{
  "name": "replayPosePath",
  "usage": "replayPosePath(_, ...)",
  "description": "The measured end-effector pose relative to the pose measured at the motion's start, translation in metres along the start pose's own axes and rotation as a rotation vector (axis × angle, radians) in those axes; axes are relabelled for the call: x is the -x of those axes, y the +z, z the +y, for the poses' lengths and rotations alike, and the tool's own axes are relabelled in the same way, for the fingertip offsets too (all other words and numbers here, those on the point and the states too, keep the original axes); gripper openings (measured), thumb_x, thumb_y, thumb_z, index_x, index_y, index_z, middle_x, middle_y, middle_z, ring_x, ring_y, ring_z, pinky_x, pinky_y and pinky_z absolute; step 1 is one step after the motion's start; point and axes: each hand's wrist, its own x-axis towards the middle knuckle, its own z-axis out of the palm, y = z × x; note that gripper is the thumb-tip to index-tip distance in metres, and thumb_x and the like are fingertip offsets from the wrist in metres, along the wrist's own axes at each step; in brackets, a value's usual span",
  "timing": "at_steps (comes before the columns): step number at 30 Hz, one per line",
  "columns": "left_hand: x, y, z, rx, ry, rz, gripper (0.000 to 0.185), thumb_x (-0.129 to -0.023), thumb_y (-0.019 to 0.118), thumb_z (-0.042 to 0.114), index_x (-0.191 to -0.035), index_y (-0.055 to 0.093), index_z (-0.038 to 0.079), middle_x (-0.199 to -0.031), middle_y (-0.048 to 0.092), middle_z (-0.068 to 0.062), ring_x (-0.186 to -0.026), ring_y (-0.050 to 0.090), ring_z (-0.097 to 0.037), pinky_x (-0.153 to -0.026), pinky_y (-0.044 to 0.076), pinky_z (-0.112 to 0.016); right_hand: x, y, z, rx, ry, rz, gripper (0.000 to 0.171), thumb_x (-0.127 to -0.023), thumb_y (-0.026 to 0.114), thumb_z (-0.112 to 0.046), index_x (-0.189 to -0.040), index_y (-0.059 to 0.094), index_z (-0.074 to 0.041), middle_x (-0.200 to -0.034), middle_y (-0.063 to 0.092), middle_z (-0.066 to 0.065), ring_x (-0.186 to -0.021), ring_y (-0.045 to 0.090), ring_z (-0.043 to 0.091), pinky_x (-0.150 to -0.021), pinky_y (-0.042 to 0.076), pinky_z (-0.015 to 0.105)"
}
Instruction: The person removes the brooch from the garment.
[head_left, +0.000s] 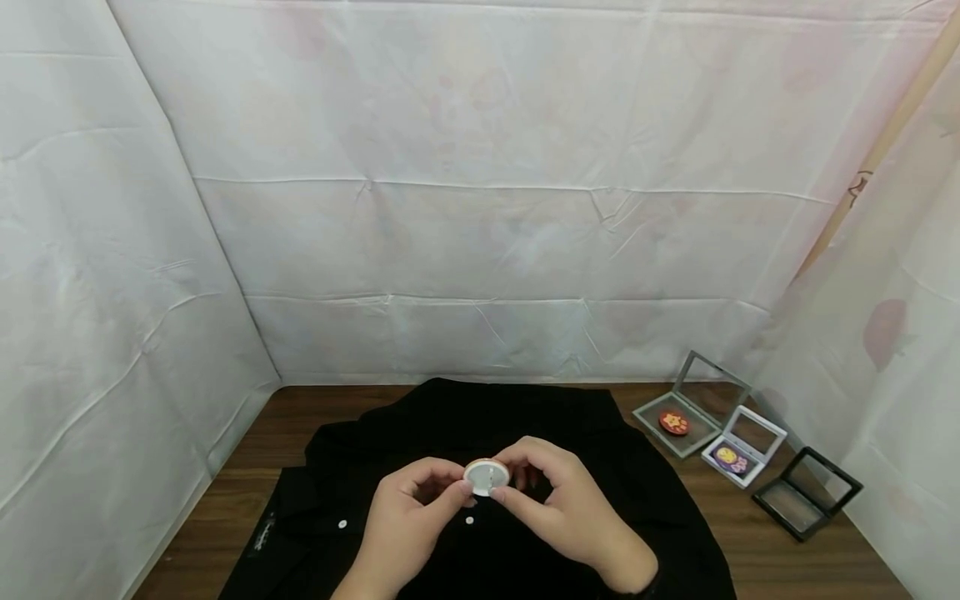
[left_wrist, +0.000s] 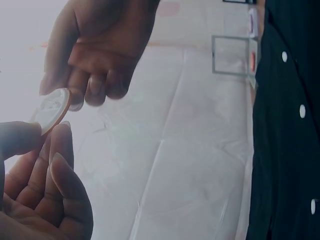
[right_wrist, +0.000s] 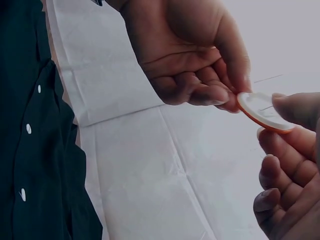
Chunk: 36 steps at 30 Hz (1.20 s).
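Observation:
A round button badge [head_left: 486, 477] is held up with its white back and metal pin facing me; an orange rim shows in the right wrist view. My left hand [head_left: 411, 518] pinches one edge between thumb and fingers. On the opposite edge, my right hand [head_left: 566, 506] pinches it the same way. Below both hands a black shirt [head_left: 480, 417] with white buttons lies spread on the wooden table, the badge apart from the cloth. The badge's front is hidden in the head view.
At the right stand three open hinged cases: a grey case [head_left: 703, 435] with a red badge [head_left: 673, 422], a white case [head_left: 776, 437] with a purple and yellow badge [head_left: 730, 458], and a black case [head_left: 780, 515]. Pale cloth walls [head_left: 480, 250] enclose the wooden table [head_left: 217, 492].

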Motion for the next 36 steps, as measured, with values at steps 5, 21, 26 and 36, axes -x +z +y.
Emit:
replayPosePath(5, 0.0029, 0.0024, 0.0024, 0.048, 0.022, -0.017, 0.005, -0.093, 0.079, 0.016, -0.094, 0.075, 0.012, -0.090, 0.074, -0.004, -0.078, 0.074, -0.024, -0.076, 0.062, -0.036, -0.0012, 0.0029, -0.0017, -0.033, -0.059, 0.035, 0.023, -0.094, 0.076, -0.005, -0.111, 0.069, -0.020, -0.096, 0.066, -0.008, -0.077, 0.056, 0.007, -0.063, 0.051, 0.027)
replayPosePath(21, 0.0061, 0.0068, 0.0045, 0.012, 0.037, -0.005, 0.003, -0.094, 0.078, 0.015, -0.094, 0.075, 0.017, -0.087, 0.073, -0.002, -0.078, 0.072, -0.022, -0.069, 0.060, -0.033, -0.0025, 0.0056, -0.0049, -0.066, -0.063, 0.054, 0.021, -0.094, 0.073, -0.001, -0.105, 0.068, -0.019, -0.089, 0.062, -0.008, -0.076, 0.055, 0.007, -0.061, 0.050, 0.026)
replayPosePath(26, 0.0066, 0.0072, 0.0022, -0.016, 0.086, -0.004, 0.005, -0.093, 0.078, 0.015, -0.093, 0.076, 0.019, -0.084, 0.072, 0.001, -0.075, 0.071, -0.020, -0.067, 0.059, -0.032, -0.0010, 0.0065, -0.0045, -0.075, -0.047, 0.062, 0.021, -0.095, 0.072, 0.000, -0.104, 0.068, -0.019, -0.089, 0.063, -0.007, -0.075, 0.055, 0.008, -0.061, 0.050, 0.025)
replayPosePath(36, 0.0077, 0.0090, 0.0010, -0.062, 0.199, 0.006, 0.007, -0.094, 0.078, 0.015, -0.094, 0.076, 0.021, -0.086, 0.073, 0.006, -0.073, 0.069, -0.015, -0.065, 0.059, -0.031, 0.0013, 0.0074, -0.0046, -0.172, -0.038, 0.086, 0.027, -0.091, 0.070, 0.011, -0.099, 0.069, -0.014, -0.082, 0.059, 0.000, -0.067, 0.051, 0.014, -0.055, 0.047, 0.026)
